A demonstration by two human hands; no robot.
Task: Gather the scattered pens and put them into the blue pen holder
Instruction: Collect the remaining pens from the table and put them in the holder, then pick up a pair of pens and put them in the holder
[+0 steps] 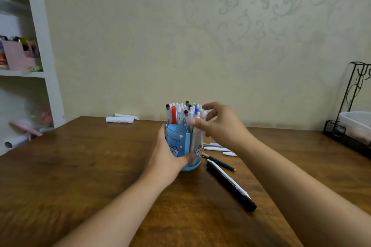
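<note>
The blue pen holder (177, 146), crammed with upright pens (181, 113), stood on the table (80, 166), gripped by the left hand (167, 158) with its thumb curled across the front. The right hand (218, 124) pinched a white pen (197, 118) among those tops. Just right of those fingers lay a black marker (230, 185), a dark teal pen (219, 163) and white pens (215, 148).

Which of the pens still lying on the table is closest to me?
The big black marker, lying slanted to the right of the blue pen holder. It is thicker than the others and reaches nearest the table's front edge.
</note>
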